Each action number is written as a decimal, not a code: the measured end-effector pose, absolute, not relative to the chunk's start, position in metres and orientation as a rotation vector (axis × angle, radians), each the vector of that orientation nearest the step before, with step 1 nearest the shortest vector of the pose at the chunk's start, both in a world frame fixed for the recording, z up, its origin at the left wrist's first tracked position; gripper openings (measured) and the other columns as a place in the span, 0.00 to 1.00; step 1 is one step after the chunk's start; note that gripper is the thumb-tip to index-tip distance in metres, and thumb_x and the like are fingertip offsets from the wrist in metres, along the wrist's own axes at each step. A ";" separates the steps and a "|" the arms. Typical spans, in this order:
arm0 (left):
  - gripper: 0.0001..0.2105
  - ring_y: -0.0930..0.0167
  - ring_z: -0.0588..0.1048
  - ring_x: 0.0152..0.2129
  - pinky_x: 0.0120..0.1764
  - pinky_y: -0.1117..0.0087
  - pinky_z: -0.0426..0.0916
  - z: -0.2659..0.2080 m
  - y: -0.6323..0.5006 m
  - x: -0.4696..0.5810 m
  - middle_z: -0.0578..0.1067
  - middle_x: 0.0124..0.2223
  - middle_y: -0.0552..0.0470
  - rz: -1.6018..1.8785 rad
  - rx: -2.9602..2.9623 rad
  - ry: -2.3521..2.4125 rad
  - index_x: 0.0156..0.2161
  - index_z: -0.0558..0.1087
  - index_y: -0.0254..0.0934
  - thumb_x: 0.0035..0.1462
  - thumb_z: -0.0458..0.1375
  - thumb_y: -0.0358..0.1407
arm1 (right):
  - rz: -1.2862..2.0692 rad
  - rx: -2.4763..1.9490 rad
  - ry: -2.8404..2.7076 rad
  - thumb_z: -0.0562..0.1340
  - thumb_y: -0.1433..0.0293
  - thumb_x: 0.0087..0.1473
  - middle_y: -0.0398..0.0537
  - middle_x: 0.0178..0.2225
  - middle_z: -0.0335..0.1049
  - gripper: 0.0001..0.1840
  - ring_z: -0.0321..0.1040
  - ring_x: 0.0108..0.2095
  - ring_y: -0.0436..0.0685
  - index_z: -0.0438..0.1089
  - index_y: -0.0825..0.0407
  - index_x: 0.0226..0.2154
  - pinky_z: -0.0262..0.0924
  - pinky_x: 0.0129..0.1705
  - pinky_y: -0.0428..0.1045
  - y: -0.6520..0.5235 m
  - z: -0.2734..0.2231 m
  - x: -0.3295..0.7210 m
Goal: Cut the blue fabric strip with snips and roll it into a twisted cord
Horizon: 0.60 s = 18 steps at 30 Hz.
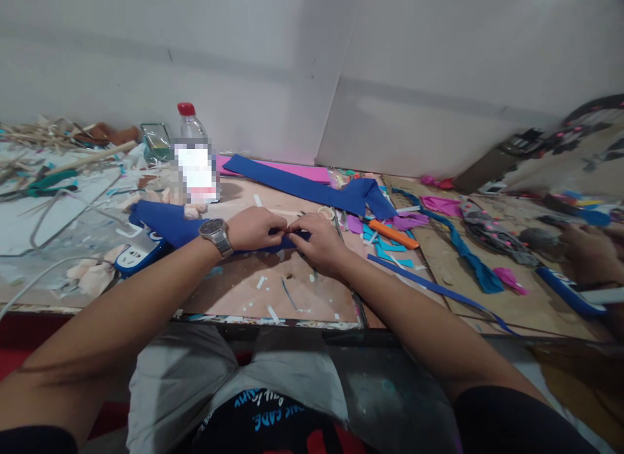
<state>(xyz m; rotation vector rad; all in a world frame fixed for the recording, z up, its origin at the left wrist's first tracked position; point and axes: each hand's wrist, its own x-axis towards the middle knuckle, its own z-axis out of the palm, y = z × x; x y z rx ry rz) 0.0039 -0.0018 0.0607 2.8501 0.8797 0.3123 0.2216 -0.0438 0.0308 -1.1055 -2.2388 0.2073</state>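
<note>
A wide blue strip of sheet material (168, 221), cloth or foam, runs from the left under my left wrist to my fingers. My left hand (252, 230), below a metal wristwatch, pinches its right part. Close beside it, my right hand (319, 243) has thumb and fingers closed on the same strip near its end. The fingertips of both hands almost meet and hide part of the strip. Behind them lies a long folded blue strip (297, 188) on a pink strip (312, 173). A roll of tape (325, 213) is just beyond my right hand.
A bottle with a red cap (186, 109) stands behind a propped phone (197, 171). On the left are a power strip (139, 253) and green-handled pliers (53, 183). An orange cutter (394, 234) lies among scraps on the right. At far right is another person's hand (585, 246).
</note>
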 end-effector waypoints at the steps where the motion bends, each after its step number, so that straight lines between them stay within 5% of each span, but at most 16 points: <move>1: 0.12 0.67 0.75 0.28 0.31 0.67 0.54 0.061 -0.002 0.003 0.81 0.32 0.48 0.311 2.852 0.887 0.36 0.80 0.38 0.62 0.54 0.37 | 0.205 -1.101 -2.239 0.66 0.72 0.59 0.49 0.37 0.81 0.04 0.73 0.40 0.60 0.79 0.50 0.36 0.60 0.47 0.56 -0.043 0.030 0.222; 18: 0.18 0.68 0.72 0.28 0.32 0.67 0.56 0.062 -0.003 0.004 0.81 0.34 0.47 0.348 2.714 0.920 0.40 0.79 0.35 0.68 0.50 0.42 | 0.100 -1.052 -2.222 0.67 0.68 0.61 0.49 0.34 0.81 0.04 0.73 0.38 0.60 0.79 0.49 0.35 0.58 0.47 0.56 -0.041 0.031 0.224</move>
